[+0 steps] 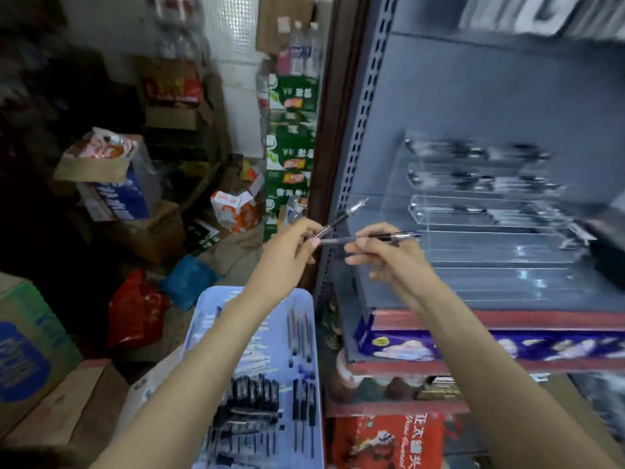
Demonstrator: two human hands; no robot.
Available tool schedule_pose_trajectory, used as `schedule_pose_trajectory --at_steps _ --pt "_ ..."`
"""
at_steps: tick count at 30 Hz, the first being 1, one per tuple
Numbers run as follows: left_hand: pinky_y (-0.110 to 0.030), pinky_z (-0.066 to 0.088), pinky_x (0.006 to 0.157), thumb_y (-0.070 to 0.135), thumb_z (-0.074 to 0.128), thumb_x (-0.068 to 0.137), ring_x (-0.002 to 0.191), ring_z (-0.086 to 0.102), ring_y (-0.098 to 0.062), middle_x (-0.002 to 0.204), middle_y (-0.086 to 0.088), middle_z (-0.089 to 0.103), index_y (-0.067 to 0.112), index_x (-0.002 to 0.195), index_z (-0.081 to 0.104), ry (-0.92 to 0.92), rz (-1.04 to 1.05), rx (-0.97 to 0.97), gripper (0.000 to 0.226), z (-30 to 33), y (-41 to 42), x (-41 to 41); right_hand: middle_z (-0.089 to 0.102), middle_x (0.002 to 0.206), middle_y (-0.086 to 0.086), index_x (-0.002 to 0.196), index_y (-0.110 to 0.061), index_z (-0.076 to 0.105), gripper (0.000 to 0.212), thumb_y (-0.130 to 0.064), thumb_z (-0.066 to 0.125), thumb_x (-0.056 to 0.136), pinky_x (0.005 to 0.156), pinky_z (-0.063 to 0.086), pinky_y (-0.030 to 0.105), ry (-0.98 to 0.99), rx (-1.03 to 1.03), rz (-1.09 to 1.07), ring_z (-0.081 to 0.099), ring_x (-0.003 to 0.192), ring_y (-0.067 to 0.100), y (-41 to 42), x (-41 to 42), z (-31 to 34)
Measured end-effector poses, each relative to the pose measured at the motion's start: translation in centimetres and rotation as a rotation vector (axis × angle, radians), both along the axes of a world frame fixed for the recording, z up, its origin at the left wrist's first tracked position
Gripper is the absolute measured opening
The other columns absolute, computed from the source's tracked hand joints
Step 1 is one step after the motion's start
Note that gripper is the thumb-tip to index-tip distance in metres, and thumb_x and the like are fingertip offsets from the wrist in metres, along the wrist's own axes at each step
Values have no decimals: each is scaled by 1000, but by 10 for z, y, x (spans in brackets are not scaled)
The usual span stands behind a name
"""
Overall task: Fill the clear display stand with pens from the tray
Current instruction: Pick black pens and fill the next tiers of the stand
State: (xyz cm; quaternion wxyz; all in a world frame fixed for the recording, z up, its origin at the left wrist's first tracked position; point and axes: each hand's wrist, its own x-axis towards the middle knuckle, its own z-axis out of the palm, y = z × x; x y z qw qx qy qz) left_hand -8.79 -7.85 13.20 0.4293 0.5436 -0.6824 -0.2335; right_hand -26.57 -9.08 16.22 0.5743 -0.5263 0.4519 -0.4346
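The clear tiered display stand (pixel 490 238) sits on a grey shelf at the right, with pens lying in its upper rows. Below my arms a light blue tray (pixel 297 302) holds several black pens (pixel 253 401). My left hand (pixel 291 245) pinches one pen (pixel 345 216) that points up and right. My right hand (pixel 389 255) pinches a second pen (pixel 389 236), held level with its tip toward the stand. The two pens cross between my hands, just left of the stand.
The grey shelving upright (pixel 355 147) with slots runs beside my hands. Packaged goods (pixel 399 343) fill the lower shelves. Cardboard boxes (pixel 33 350), a red bag (pixel 135 313) and stacked green cartons (pixel 291 137) crowd the floor at the left.
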Motion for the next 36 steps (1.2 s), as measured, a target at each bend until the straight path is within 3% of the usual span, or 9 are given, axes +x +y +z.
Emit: schedule_pose_trajectory --at_steps 4,8,11,16,21,25,29,33,36 --pt "-19 46 69 14 47 96 67 59 -3 90 -3 63 23 106 54 50 -114 18 15 13 -18 -60 74 81 4 83 -19 61 12 -8 61 86 44 42 17 -25 -14 -8 69 64 12 -10 -64 10" --pt "-28 46 74 16 50 94 70 57 -8 86 -5 64 32 101 54 19 -64 -25 17 18 -39 -115 70 86 2 90 -17 65 5 -15 60 88 51 48 19 -63 -18 -20 68 66 11 -30 -133 16" --pt "-29 46 73 16 52 94 70 56 -10 83 -3 65 36 97 52 14 -3 -42 21 22 -54 -156 64 85 5 86 -11 64 5 -7 61 87 58 52 18 -90 -94 -93 68 65 10 -52 -186 20" --pt "-19 44 70 16 54 93 74 55 1 87 8 60 23 106 59 -25 78 -64 15 29 -83 -226 70 78 4 80 -13 71 15 1 67 81 83 53 31 178 -278 -74 69 76 17 -94 -262 19" --pt "-15 41 66 19 59 91 75 56 -8 79 9 62 15 97 65 -109 108 -28 9 41 -106 -277 69 85 1 89 -8 71 13 -1 71 78 69 47 8 302 -417 -186 61 69 -5 -126 -312 22" --pt "-5 37 61 16 59 90 76 57 -9 79 5 65 13 88 64 -121 161 -19 6 46 -125 -303 59 110 1 108 -20 64 31 -14 73 79 89 43 22 440 -477 -398 55 100 10 -150 -346 9" --pt "-6 34 60 13 62 88 68 51 -1 68 13 56 11 86 66 -129 218 -2 4 43 -143 -317 52 127 5 132 -12 47 59 -14 74 79 93 38 25 453 -325 -395 50 117 16 -164 -378 -1" --pt "-19 35 74 15 63 88 81 56 -13 79 1 64 13 85 66 -119 256 40 5 38 -158 -328 62 117 7 127 -9 52 49 -5 69 81 85 46 23 320 -205 -232 60 106 18 -167 -391 -5" --pt "-15 33 70 15 63 88 79 55 -14 79 0 64 10 85 68 -148 249 44 7 37 -167 -336 64 111 2 119 -13 60 40 -5 69 81 80 44 22 332 -223 -208 62 97 15 -169 -393 -3"
